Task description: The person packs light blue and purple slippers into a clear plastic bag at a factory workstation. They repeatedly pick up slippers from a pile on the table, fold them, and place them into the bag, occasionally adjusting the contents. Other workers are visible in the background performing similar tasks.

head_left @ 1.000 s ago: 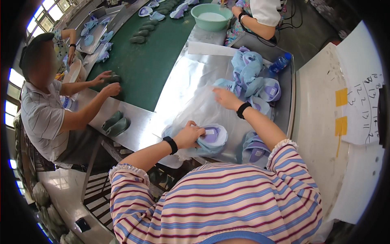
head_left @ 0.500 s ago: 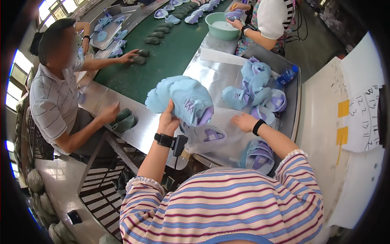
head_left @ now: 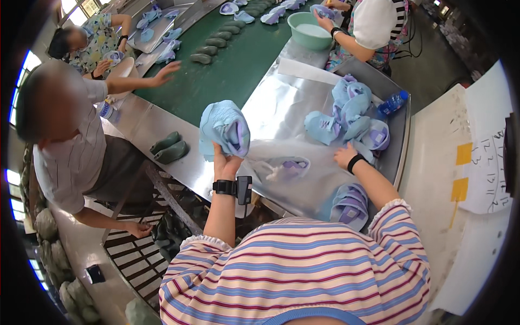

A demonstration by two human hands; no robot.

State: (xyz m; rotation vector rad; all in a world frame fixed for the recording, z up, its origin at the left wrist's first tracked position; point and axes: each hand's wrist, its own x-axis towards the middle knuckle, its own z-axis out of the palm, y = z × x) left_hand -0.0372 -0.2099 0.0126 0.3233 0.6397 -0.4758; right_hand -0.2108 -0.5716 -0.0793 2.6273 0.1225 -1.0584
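Head view: one frame, looking down over a striped shirt (head_left: 303,271) at a metal worktop (head_left: 281,108).
Left hand: the left hand (head_left: 226,162) is raised above the worktop's near-left edge, fingers (head_left: 218,153) closed on the underside of a light blue shoe upper (head_left: 225,129) with purple trim.
Right hand: the right hand (head_left: 344,155) lies flat on the worktop, fingers spread, touching the near side of a pile of blue uppers (head_left: 349,116) toward the right edge.
On the worktop: one upper (head_left: 290,165) lies between the hands; another (head_left: 349,205) sits at the near-right corner.
Beyond: a green belt (head_left: 227,70) carries dark shoe forms (head_left: 208,50); a teal basin (head_left: 309,30) stands at the far edge.
Others: a seated person (head_left: 70,157) at the left reaches toward the belt.
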